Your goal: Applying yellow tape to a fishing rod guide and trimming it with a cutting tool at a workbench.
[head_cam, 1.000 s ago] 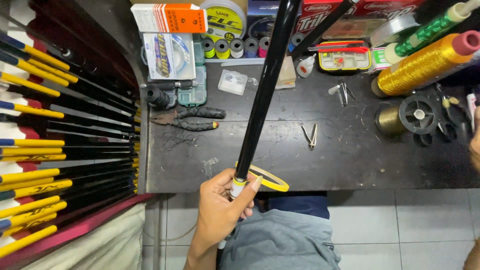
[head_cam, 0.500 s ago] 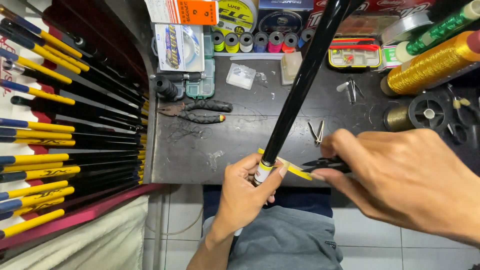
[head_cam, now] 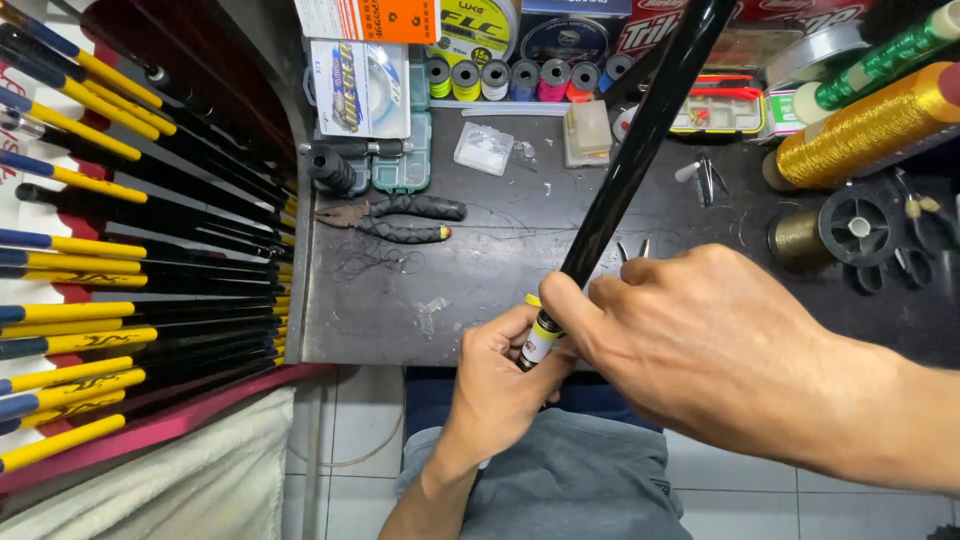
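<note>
A dark worktable [head_cam: 480,320] is filling the middle of the frame, with pliers [head_cam: 400,220] lying at centre left, a row of small thread spools [head_cam: 520,78] standing along the top edge, and a large gold thread spool [head_cam: 865,125] lying at the upper right beside a dark reel [head_cam: 855,228]. A rack of black and yellow rods [head_cam: 110,270] is running down the left side. The right hand [head_cam: 720,345] is covering much of the lower right of the table and hiding the lower part of the rod it is working on.

The black rod [head_cam: 640,150] is slanting from the top right of the frame down to the lower centre, glossy, ending in a yellow band [head_cam: 542,338] with a white label. The left hand [head_cam: 500,385] is wrapping its fingers around the butt end below the band. The right hand is pressing thumb and fingertips together on the rod just above the band.

Compared with half a second ago, the right hand is sitting closer on the rod, and the loose yellow strip and dark tool it was carrying are no longer showing.
</note>
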